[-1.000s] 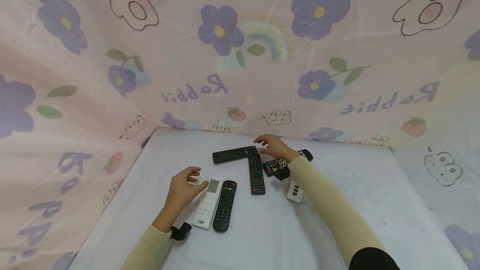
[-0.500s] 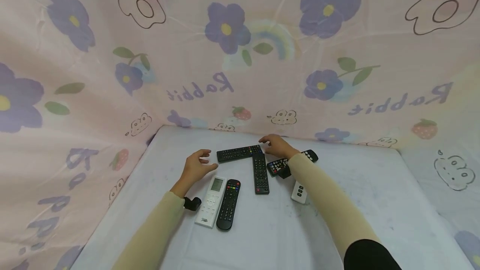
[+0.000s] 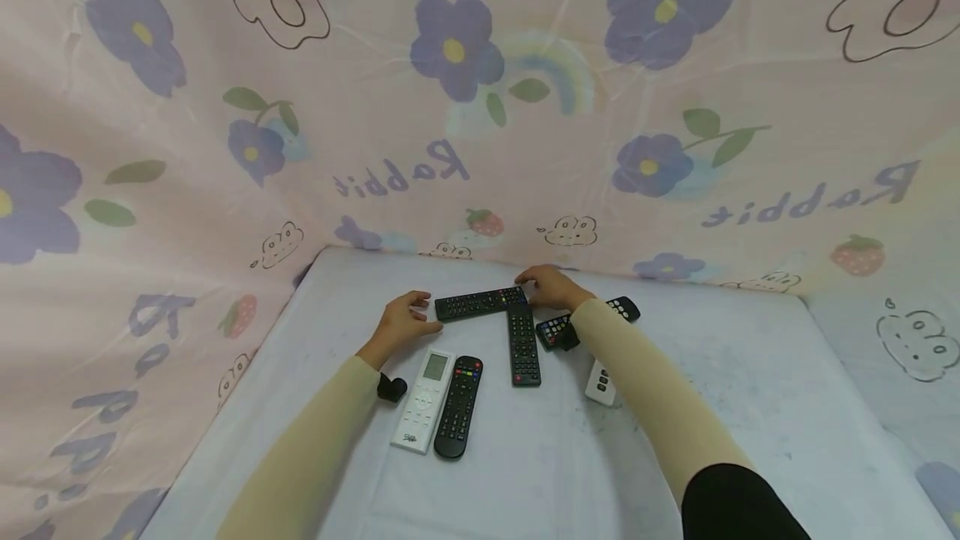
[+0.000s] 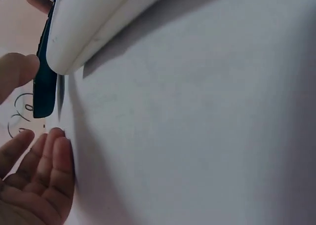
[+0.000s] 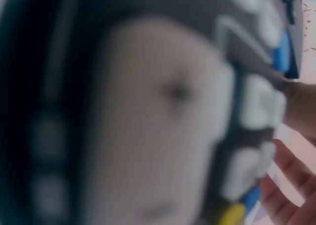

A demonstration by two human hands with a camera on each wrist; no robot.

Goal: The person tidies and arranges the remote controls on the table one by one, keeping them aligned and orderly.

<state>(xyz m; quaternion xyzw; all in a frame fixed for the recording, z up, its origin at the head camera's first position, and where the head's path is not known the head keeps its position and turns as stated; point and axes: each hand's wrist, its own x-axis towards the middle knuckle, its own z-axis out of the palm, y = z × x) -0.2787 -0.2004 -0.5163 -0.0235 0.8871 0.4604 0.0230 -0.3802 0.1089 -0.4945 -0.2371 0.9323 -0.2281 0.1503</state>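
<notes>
one relaxed left hand [image 3: 402,323] has neared the far black remote [image 3: 476,304]; can't tell whether right hand [image 3: 553,288] grips it.

Remotes [image 3: 480,304] on table [image 3: 562,473], cloth [image 3: 525,157] behind

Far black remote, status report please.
Left hand beside far black remote, left end. Right hand at right end. Second black remote crowding that end.

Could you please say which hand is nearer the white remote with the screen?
Left. The left hand is just beyond the far end of the white remote; the right hand is farther off, to the right.
</notes>
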